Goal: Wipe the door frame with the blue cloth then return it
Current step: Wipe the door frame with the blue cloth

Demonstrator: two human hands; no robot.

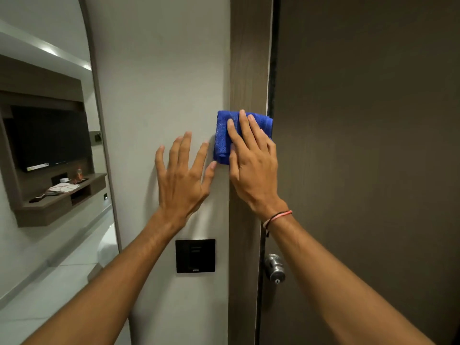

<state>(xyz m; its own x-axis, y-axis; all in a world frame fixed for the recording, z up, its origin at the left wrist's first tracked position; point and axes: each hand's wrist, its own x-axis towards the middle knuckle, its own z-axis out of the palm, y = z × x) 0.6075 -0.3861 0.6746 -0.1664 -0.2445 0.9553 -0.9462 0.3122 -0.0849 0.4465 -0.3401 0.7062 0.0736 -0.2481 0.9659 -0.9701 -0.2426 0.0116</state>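
Blue cloth (222, 135) is folded and pressed flat against the door frame (245, 70), at the frame's left edge where it meets the wall (159, 70); the cloth's left part overlaps onto the wall. Right hand (251, 165) lies palm-down on the cloth, fingers extended and slightly apart, thumb along the cloth's lower left edge. It presses rather than pinches. Red and black string bracelet (277, 217) on that wrist.

Left hand (183, 175) is flat on the wall just left of the cloth, fingers fanned wide, holding nothing; thumb tip sits just beside the cloth's lower corner, contact unclear.

Door (373, 145) is dark brown, right of the frame, with a metal knob (275, 268) low near its left edge. Black switch plate (195, 255) on the wall below the left hand. Mirror (49, 145) at far left reflects a TV and a shelf unit.
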